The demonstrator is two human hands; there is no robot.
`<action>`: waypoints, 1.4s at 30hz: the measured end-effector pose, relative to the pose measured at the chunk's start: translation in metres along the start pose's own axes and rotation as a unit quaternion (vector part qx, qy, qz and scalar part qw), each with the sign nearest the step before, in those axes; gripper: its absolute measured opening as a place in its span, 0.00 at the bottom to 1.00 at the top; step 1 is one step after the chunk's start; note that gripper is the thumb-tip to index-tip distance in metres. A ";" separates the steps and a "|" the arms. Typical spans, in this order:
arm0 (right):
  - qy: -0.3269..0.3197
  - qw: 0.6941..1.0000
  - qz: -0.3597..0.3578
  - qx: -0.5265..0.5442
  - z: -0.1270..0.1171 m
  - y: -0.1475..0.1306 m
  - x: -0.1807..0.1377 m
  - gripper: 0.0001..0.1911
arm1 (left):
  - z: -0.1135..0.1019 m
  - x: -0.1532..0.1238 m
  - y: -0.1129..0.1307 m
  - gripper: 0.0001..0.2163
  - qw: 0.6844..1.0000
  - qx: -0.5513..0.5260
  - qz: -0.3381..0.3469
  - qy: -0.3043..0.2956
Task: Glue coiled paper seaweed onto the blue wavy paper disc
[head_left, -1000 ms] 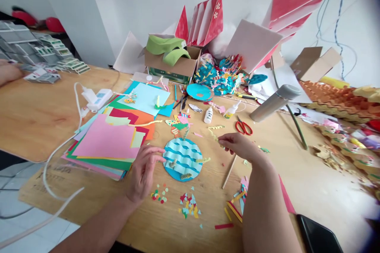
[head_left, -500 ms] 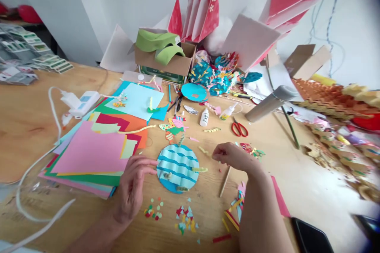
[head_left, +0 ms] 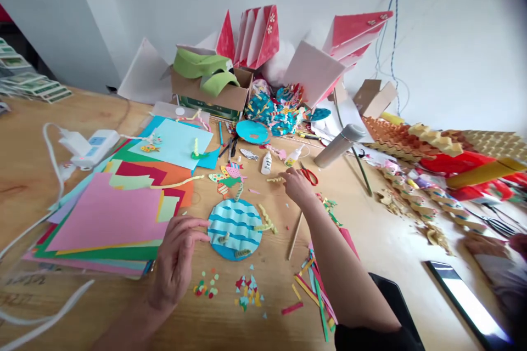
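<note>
A round blue paper disc with wavy light-blue stripes lies on the wooden table. Small curled yellow-green strips are stuck on it, and one more rests at its right edge. My left hand lies open beside it, fingertips touching the disc's left rim. My right hand is stretched out beyond the disc. Its fingers are bunched on the end of another yellow curled paper strip lying on the table, just left of the red scissors.
A stack of coloured paper sheets lies left of the disc. Nearby are a glue bottle, a wooden stick, a grey flask, paper confetti, a cardboard box and a phone. Another person's hand shows at the right.
My right hand left the curled strip it held at the disc's right edge and moved away to another strip near the scissors. The view swung right. My left hand stayed on the disc.
</note>
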State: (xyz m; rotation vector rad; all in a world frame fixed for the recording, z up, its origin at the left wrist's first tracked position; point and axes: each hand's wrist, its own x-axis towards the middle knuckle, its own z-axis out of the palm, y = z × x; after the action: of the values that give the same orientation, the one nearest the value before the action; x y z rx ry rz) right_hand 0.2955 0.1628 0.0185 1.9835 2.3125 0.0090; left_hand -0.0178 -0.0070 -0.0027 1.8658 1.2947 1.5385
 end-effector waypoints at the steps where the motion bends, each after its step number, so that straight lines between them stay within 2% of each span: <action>1: 0.002 1.000 -0.009 0.005 0.002 -0.001 0.000 0.18 | -0.001 0.000 -0.001 0.19 1.000 0.002 -0.002 0.004; 8: 0.039 0.995 0.014 0.090 0.004 -0.002 -0.020 0.13 | -0.003 0.005 0.000 0.19 1.000 0.004 -0.003 0.020; 10: 0.041 0.973 0.039 0.223 -0.003 -0.002 -0.028 0.13 | -0.003 0.006 0.003 0.19 1.000 0.000 0.005 0.025; 11: 0.038 0.941 0.051 0.332 -0.009 -0.002 -0.032 0.13 | -0.004 0.007 0.004 0.19 1.000 0.000 0.006 0.027; 12: 0.033 0.889 0.062 0.453 -0.015 -0.004 -0.036 0.14 | -0.004 0.008 0.005 0.18 1.000 0.000 0.004 0.030; 13: 0.026 0.822 0.068 0.565 -0.022 -0.006 -0.040 0.15 | -0.004 0.009 0.006 0.18 0.999 0.001 0.004 0.034; 14: 0.016 0.761 0.069 0.645 -0.030 -0.010 -0.044 0.17 | -0.004 0.009 0.007 0.18 0.999 0.003 0.002 0.039; 15: 0.002 0.718 0.067 0.693 -0.039 -0.015 -0.047 0.18 | -0.003 0.010 0.007 0.17 0.999 0.005 0.000 0.044; 16: -0.012 0.688 0.061 0.723 -0.047 -0.021 -0.050 0.19 | -0.003 0.011 0.008 0.16 0.999 0.007 -0.002 0.050; 19: -0.058 0.634 0.050 0.770 -0.067 -0.042 -0.058 0.19 | -0.002 0.013 0.010 0.09 0.998 0.008 -0.008 0.068; 21: -0.086 0.613 0.038 0.784 -0.075 -0.057 -0.062 0.18 | -0.002 0.016 0.014 0.05 0.997 0.008 -0.004 0.074; 24: -0.118 0.592 0.015 0.797 -0.084 -0.077 -0.065 0.17 | -0.004 0.023 0.022 0.04 0.997 0.007 0.001 0.076; 27: -0.145 0.587 -0.003 0.797 -0.092 -0.093 -0.068 0.17 | -0.006 0.032 0.032 0.04 0.997 -0.022 -0.014 0.073; 30: -0.166 0.605 -0.030 0.778 -0.100 -0.107 -0.073 0.16 | -0.005 0.041 0.040 0.07 0.995 -0.066 -0.066 0.038; 35: -0.148 0.669 -0.084 0.723 -0.109 -0.125 -0.082 0.16 | 0.003 0.054 0.046 0.11 0.966 -0.185 -0.182 -0.026; 38: -0.132 0.707 -0.110 0.686 -0.110 -0.132 -0.086 0.16 | 0.006 0.056 0.044 0.13 0.949 -0.230 -0.209 -0.051; 42: -0.127 0.751 -0.123 0.637 -0.111 -0.138 -0.089 0.17 | 0.006 0.055 0.040 0.14 0.942 -0.245 -0.223 -0.053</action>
State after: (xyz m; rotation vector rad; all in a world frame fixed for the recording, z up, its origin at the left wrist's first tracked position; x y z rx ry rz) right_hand 0.1648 0.0598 0.1259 1.6447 2.4956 -2.2018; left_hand 0.0015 0.0210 0.0566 1.2251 1.0628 1.3363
